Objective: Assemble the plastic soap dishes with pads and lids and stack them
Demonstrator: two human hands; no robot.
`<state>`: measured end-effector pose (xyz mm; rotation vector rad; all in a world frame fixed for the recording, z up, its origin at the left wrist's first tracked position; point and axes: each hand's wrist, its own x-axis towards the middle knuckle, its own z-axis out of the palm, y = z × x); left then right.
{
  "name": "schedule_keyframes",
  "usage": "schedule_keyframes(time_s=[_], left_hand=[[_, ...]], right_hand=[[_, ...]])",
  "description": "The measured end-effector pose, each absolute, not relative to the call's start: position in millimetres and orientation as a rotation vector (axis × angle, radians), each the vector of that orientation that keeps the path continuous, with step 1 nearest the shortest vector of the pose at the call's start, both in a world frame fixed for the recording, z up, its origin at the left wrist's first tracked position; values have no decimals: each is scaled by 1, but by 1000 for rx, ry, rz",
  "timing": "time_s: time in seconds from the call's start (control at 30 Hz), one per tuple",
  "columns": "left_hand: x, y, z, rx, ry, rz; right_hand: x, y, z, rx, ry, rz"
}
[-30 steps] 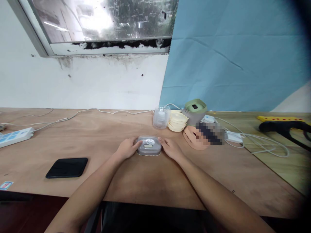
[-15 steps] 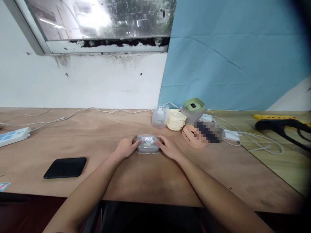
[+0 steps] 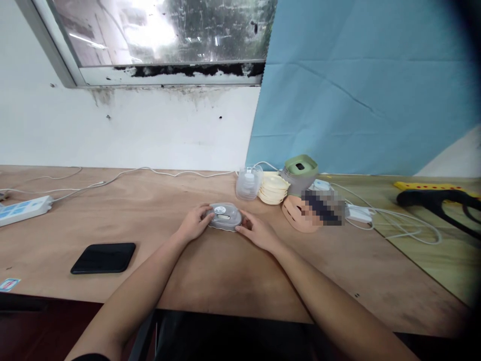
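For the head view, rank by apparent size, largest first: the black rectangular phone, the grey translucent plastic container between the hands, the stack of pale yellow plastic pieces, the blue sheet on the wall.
1. Blue sheet
2. Black phone
3. Grey container and yellow stack: too alike to rank

Label (image 3: 220,210) on the container (image 3: 226,223) too small to read; power strip (image 3: 26,211) cut off by the left edge

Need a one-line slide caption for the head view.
Left hand and right hand hold a translucent container between them at a wooden table.
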<state>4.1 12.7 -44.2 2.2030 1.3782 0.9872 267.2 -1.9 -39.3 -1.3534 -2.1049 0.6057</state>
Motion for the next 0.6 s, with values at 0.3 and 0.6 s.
schedule_keyframes(time_s=[0.3, 0.6], left_hand=[[10, 2, -41, 2420, 1326, 941], [9, 9, -47, 2319, 1420, 896]], right_hand=[[269, -1, -43, -1333, -2064, 551], [270, 0, -41, -1318, -2090, 583]])
